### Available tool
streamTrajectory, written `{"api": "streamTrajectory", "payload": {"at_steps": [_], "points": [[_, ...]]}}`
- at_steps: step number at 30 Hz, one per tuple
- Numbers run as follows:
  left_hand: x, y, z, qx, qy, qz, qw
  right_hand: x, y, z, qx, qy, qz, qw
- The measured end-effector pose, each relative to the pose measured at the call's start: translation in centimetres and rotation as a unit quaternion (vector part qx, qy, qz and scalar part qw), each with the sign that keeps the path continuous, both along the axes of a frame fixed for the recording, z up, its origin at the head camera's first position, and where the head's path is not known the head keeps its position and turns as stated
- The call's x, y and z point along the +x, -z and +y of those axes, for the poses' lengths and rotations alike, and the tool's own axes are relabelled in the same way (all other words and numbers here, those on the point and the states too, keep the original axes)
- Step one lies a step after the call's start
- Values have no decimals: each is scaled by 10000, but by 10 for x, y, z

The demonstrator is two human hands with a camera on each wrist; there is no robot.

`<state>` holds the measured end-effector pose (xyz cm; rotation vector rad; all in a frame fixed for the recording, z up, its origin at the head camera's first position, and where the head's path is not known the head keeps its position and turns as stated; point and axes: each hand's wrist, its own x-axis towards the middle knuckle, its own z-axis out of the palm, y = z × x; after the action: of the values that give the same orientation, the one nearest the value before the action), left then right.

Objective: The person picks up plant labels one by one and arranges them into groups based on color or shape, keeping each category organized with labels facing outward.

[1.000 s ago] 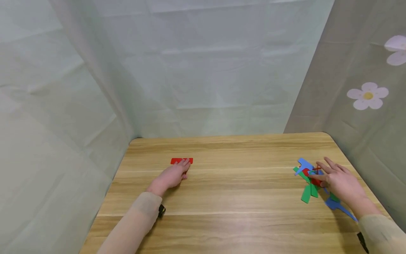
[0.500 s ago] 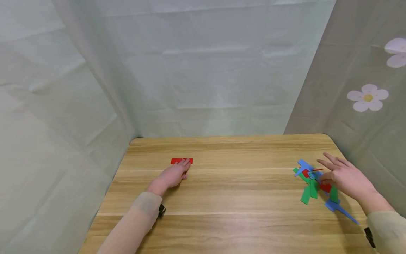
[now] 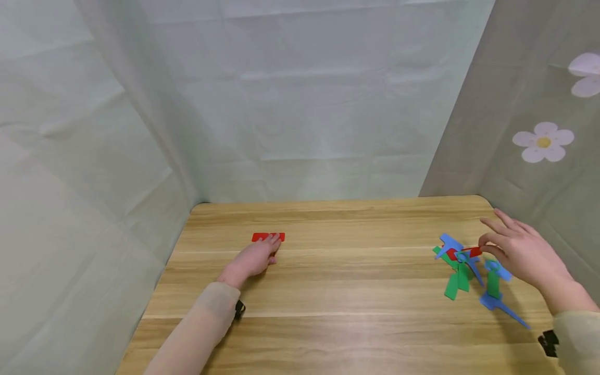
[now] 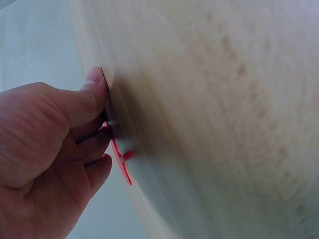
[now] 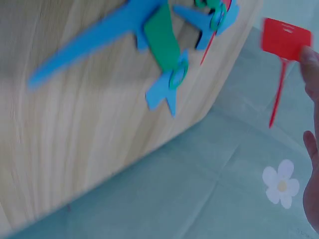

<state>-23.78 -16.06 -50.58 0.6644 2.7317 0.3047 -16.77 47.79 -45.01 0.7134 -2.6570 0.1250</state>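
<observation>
A screened-in workspace, with the kind of building around it impossible to tell: creased pale fabric (image 3: 300, 104) walls in the far side and both flanks of a wood-grain surface (image 3: 351, 307). Large white flowers (image 3: 544, 141) decorate the right-hand side.

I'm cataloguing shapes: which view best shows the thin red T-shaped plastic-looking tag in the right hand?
The right wrist view: although slightly blurred, the thin red T-shaped plastic-looking tag shows its rectangular plate and narrow stem. The head view shows it small and foreshortened at the right hand; the left wrist view doesn't show it.
</observation>
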Motion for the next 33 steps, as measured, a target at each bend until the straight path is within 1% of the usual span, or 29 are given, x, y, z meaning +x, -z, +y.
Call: {"api": "streamTrajectory", "payload": {"at_steps": [4,7,9,12,13,15,16,17,18,19,20,21,23,25,26,27,28,31,33], "points": [[1,-1,2,-40,10,-1,10000,2,5,-18,-585,373,-284,9972],[1,-2,2,-64,14,19,10000,1,8,-37,-1085,609,-488,9910],[1,-3,2,-83,-11,20,10000,0,9,-52,-1527,694,-530,9844],[1,-3,2,-83,-60,23,9999,-2,12,-77,-2353,689,-423,9685],[2,-3,2,-87,-62,21,9999,-3,13,-87,-2694,687,-336,9600],[2,-3,3,-72,-43,22,10000,-3,14,-107,-3371,713,-245,9385],[2,-3,3,-86,-38,19,10000,-3,15,-117,-3745,742,-251,9239],[2,-3,4,-106,-30,14,9999,-4,16,-127,-4154,782,-300,9058],[2,-3,5,-109,-12,15,9999,-3,15,-137,-4545,854,-405,8857],[2,-3,5,-111,-9,6,9999,-3,15,-147,-5005,907,-548,8592],[3,-3,6,-120,-8,-5,9999,-3,14,-158,-5468,957,-733,8286],[3,-3,6,-150,-9,-8,9999,-4,14,-167,-5951,975,-897,7927],[3,-3,7,-177,-17,-14,9998,-6,13,-186,-6832,936,-1145,7151],[3,-3,8,-180,-22,-6,9998,-10,13,-201,-7440,890,-1291,6496],[3,-3,8,-189,-23,8,9998,-12,13,-208,-7635,858,-1321,6264],[4,-3,8,-183,-30,22,9998,-14,14,-215,-7767,834,-1342,6097],[4,-4,9,-178,-38,30,9998,-17,14,-221,-7847,815,-1350,5995],[4,-3,9,-174,-38,47,9998,-22,16,-235,-8008,771,-1314,5793],[5,-3,10,-164,-31,41,9999,-24,19,-242,-8070,754,-1249,5723]]}}
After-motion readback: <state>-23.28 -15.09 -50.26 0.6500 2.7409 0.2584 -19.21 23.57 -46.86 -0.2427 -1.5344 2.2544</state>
